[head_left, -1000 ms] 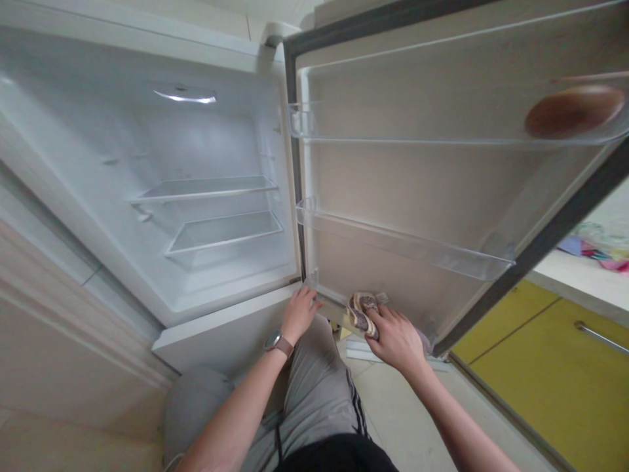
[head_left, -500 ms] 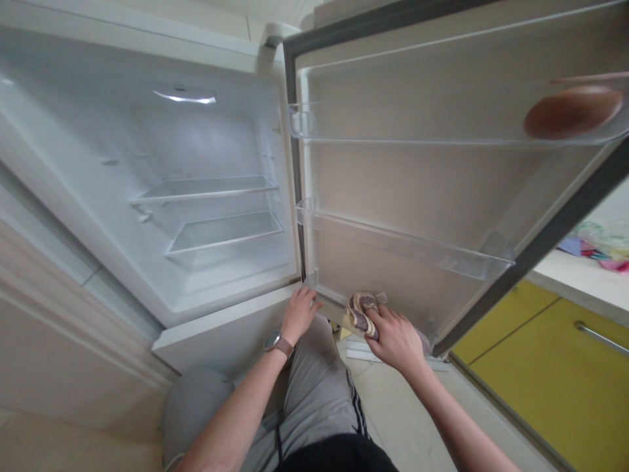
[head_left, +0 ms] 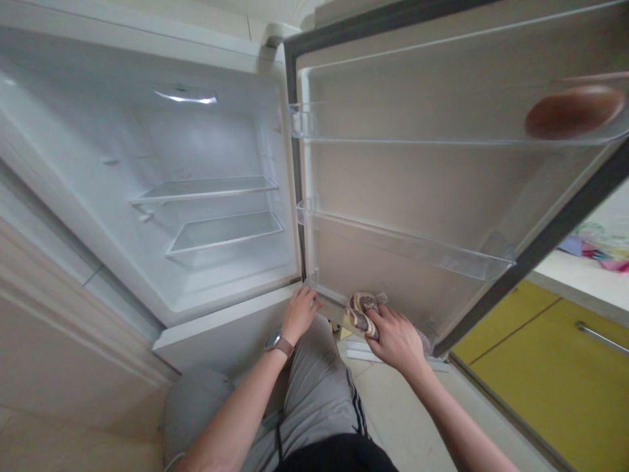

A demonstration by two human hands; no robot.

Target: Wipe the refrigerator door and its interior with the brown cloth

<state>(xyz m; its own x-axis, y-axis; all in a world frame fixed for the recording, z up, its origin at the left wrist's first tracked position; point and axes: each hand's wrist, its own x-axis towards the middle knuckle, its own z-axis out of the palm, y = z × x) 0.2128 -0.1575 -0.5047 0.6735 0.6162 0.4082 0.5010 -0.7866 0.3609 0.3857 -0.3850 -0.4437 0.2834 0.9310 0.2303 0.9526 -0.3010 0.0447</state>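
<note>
My right hand [head_left: 396, 335] is closed on a folded brown-and-cream patterned cloth [head_left: 362, 314], pressing it at the lowest clear bin of the open fridge door [head_left: 393, 183]. At that bin's hinge-side end, my left hand [head_left: 299, 311] has its fingers curled over the edge; the fingertips are partly hidden. A watch sits on the left wrist. Above both hands, a clear middle door bin [head_left: 407, 246] spans the door. The upper door bin [head_left: 417, 139] holds a reddish-brown rounded object [head_left: 572, 113] at its far right.
To the left stands the open fridge compartment [head_left: 201, 137] with two glass shelves [head_left: 226, 231] and a lit lamp. White strips [head_left: 361, 351] lie on the floor beneath the door. Yellow cabinets [head_left: 545, 354] and a white counter [head_left: 560, 272] with plastic bags are at the right.
</note>
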